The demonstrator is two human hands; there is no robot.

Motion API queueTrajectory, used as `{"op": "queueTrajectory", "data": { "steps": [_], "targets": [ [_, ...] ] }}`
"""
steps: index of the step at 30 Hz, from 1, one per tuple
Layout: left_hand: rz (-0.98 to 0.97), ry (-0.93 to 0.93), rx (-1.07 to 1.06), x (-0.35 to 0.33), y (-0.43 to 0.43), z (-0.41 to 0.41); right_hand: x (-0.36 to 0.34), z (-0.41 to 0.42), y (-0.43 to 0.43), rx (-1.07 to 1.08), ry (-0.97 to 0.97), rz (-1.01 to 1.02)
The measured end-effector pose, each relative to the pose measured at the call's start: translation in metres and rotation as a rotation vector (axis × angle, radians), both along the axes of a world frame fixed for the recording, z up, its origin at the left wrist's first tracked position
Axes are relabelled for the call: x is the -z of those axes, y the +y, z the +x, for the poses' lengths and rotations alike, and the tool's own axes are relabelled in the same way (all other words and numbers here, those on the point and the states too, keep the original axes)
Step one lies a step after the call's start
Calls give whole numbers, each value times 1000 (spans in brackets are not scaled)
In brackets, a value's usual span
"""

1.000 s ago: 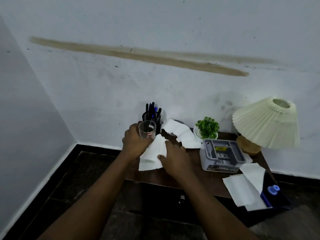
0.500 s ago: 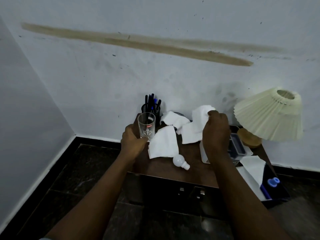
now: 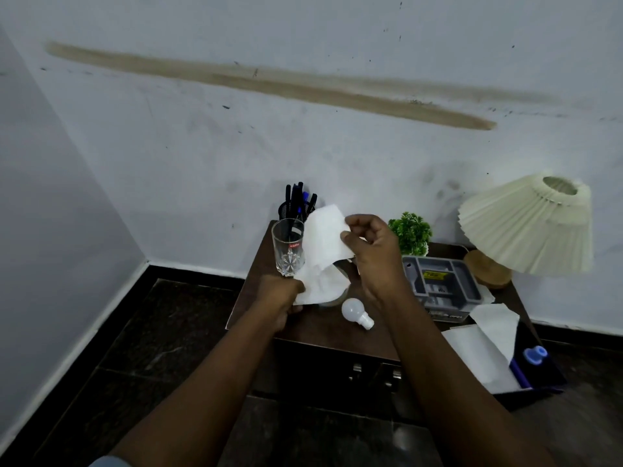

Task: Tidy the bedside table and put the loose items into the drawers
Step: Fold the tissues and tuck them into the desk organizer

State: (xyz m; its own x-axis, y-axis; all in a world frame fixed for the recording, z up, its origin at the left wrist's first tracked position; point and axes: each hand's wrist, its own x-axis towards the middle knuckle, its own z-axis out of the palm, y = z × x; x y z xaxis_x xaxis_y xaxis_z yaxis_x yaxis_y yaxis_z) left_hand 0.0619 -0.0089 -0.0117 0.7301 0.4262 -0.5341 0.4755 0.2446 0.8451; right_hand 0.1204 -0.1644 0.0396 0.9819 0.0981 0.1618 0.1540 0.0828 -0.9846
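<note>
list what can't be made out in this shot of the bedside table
All head view:
- Left hand: its fingers are hidden beneath the hand and the tissue; whether they touch the glass is unclear.
- Plant: pot mostly hidden behind the right hand and grey box.
- Pen holder: lower part behind glass and tissue.
- Grey box: label too small to read.
- Open drawer: contents under the drawer tissues covered.

A single wide-angle view sits on the person's head, looking forward and down at the worktop (image 3: 317,323), close and centred, with the wall (image 3: 303,146) behind and the floor (image 3: 151,332) below.
</note>
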Motion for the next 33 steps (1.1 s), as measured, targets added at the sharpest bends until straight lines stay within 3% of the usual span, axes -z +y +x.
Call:
{"op": "queueTrajectory", "data": {
  "steps": [3, 7, 9, 13, 15, 16, 18, 21, 23, 25, 29, 33],
  "targets": [
    [-184, 47, 15, -6, 2, -3, 10, 5, -8, 144, 73, -86],
    [-178, 57, 38, -12, 0, -7, 25, 3, -22, 300, 99, -370],
    [-21, 44, 75, -13, -3, -8, 16, 2, -26, 262, 40, -336],
    [601, 23, 246, -24, -6, -14, -16, -4, -33, 89, -38, -150],
    [772, -85, 224, -41, -14, -17, -27, -7, -40, 18, -7, -43],
    [724, -176, 191, -52, -19, -19, -29, -9, -43, -12, 30, 29],
    [380, -289, 154, -70, -33, -21, -30, -15, -48, -34, 131, 199],
    [-195, -235, 145, -76, -54, -29, -23, -24, -53, -30, 284, 452],
    [-421, -185, 120, -72, -63, -31, -19, -26, -57, 4, 307, 460],
    [-547, -123, 92, -68, -66, -28, -15, -26, -62, 32, 315, 434],
    [-614, -86, 171, -67, -74, -28, -15, -27, -69, 50, 338, 466],
    [-624, -175, 85, -72, -77, -28, -15, -35, -74, 169, 262, 198]
  ]
}}
